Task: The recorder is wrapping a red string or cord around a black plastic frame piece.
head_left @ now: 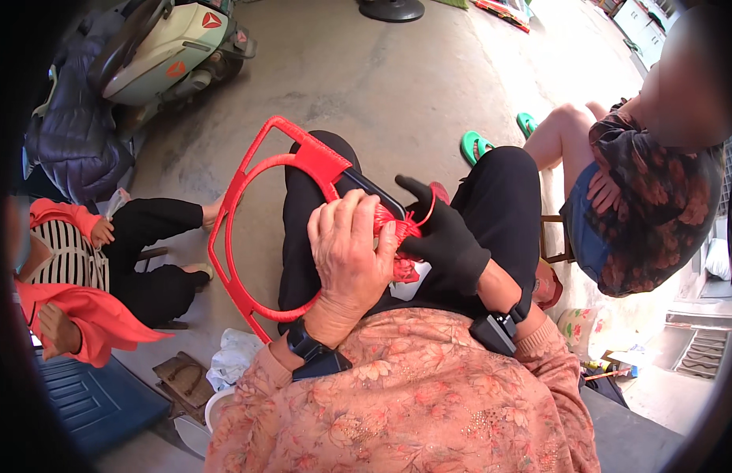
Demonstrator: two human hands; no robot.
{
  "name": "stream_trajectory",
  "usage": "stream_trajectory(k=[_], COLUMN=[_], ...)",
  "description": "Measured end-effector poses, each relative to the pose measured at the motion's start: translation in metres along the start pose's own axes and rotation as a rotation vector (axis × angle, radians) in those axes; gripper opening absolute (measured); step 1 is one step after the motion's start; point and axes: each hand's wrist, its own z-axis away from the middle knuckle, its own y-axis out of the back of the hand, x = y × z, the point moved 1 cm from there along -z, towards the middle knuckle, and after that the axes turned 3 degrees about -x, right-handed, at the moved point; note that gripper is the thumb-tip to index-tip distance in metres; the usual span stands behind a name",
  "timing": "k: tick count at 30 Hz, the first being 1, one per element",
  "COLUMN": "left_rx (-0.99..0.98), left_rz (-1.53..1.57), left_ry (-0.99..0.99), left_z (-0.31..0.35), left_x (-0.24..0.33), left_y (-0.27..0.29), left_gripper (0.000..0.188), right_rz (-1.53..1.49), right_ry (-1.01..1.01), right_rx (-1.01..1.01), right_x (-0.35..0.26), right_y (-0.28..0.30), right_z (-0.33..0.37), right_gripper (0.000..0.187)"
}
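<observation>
My bare left hand (350,244) is closed over a bunch of red cord (407,270) above my lap, its fingertips at the upper side. My right hand (449,244), in a black glove, grips the bunch from the other side. Between the gloved fingers a thin strand arches up in a loop. A red frame (320,160), a ring inside an angular outer rim, leans across my left thigh and passes beside my left hand. Just beyond my fingers lies a dark, flat, rounded-edge object (374,191), partly hidden by both hands.
A person in a coral jacket (90,307) sits at the left; another in a dark floral top (650,205) sits at the right. A light-coloured scooter (169,55) stands at the far left. Near my left elbow are a white bag (233,359) and a brown woven bag (184,380).
</observation>
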Motion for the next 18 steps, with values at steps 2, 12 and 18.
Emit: stream_trajectory(k=[2,12,18], left_rx=[-0.040,0.054,-0.014], left_rz=[0.034,0.219,0.219], left_ry=[0.032,0.146,0.155], left_z=[0.005,0.007,0.008], left_x=[-0.006,-0.013,-0.012], left_y=[-0.003,-0.004,-0.005], left_gripper=[0.039,0.032,0.032], right_rz=[-0.103,-0.152,-0.122], right_ry=[-0.019,-0.241,-0.328], right_rx=[0.042,-0.130,-0.231], right_x=[0.000,0.009,-0.001], right_y=[-0.002,0.004,0.002], right_z=[-0.004,0.003,-0.014], right_gripper=[0.077,0.054,0.054])
